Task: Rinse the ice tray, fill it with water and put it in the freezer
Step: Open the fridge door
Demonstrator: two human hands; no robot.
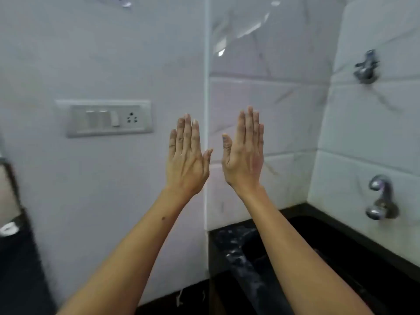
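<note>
Both my hands are raised in front of a white tiled wall, backs toward me, fingers straight and held together. My left hand (186, 155) is left of the wall corner and my right hand (244, 153) is just right of it; a small gap separates them. Neither hand holds anything. A black sink (341, 258) lies low on the right, below my right forearm. On the right wall a chrome tap (380, 197) sits above the sink, with a second tap (366, 67) higher up. No ice tray or freezer is in view.
A white switch plate with a socket (109, 118) is on the wall left of my hands. The dark counter (229, 246) runs along the sink's left rim. A dark object with a white patch (10, 228) shows at the far left edge.
</note>
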